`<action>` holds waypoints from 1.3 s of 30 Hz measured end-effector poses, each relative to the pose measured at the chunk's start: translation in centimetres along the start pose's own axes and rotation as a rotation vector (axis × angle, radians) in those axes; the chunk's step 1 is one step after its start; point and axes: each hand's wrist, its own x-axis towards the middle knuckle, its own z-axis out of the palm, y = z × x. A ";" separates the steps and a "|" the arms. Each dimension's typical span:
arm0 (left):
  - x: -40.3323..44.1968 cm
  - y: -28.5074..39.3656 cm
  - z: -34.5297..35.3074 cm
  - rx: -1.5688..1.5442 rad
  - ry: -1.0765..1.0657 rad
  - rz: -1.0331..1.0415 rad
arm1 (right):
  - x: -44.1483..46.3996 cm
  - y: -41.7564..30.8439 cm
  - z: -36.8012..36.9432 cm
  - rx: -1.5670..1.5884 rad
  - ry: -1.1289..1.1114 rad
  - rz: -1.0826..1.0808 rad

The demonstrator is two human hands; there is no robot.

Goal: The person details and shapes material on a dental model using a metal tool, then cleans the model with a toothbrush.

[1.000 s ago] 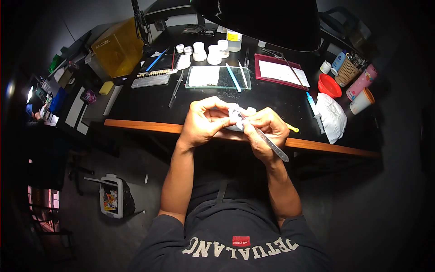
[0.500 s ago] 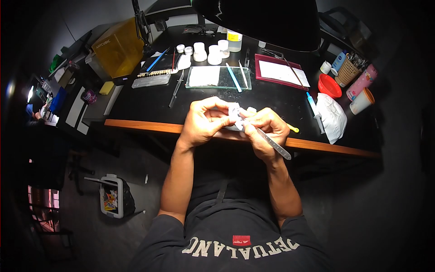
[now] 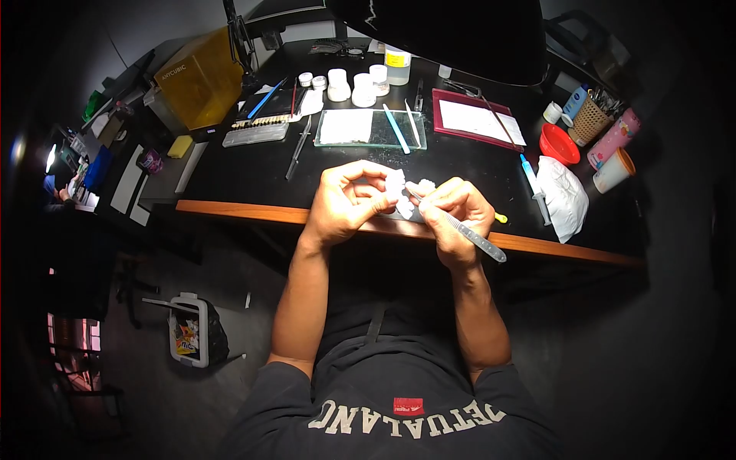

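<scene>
The left hand (image 3: 341, 204) pinches a white piece (image 3: 394, 184), the right hand (image 3: 461, 217) grips a metal tool (image 3: 478, 239): seemingly delicate work, next needing steadiness.

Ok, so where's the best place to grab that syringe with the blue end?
Probably by the middle of the syringe, with the grip coming from its left: it lies long and slim, with bare tabletop on that side, while the white bundle crowds its right.
</scene>
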 end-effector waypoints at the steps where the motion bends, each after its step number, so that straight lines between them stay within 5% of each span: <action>1: 0.0 0.0 0.0 -0.004 0.005 -0.004 | 0.0 0.1 0.1 0.008 0.007 -0.004; 20: 0.1 0.0 0.2 0.128 0.049 0.032 | -0.3 0.4 0.1 -0.322 0.053 -0.028; 39: 0.3 -1.3 -0.4 -0.054 0.069 0.073 | 0.0 -0.3 0.8 -0.384 0.028 -0.062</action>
